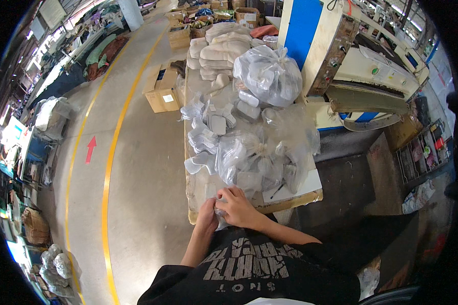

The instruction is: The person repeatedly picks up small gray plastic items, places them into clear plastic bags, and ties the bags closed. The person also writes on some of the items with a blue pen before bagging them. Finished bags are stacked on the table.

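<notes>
At the near edge of the table (191, 203), my left hand (206, 213) and my right hand (238, 207) are closed together on crumpled clear plastic (222, 221), which looks like part of a bag. My fingers hide most of what they pinch. Just beyond them lies a clear plastic bag (231, 155) filled with pale grey cut pieces. More see-through bagging (295, 132) covers pieces to its right. Loose stacks of flat grey-white shaped pieces (202, 138) lie along the table's left side. A dark pen (277, 191) rests on a white sheet (305, 186) near the right corner.
Farther along the table are a large knotted plastic bag (269, 76) and stacks of cream sole-shaped pieces (224, 51). A cream and blue machine (371, 66) stands to the right. Left of the table are a cardboard box (163, 94) and a yellow-lined walkway (107, 188).
</notes>
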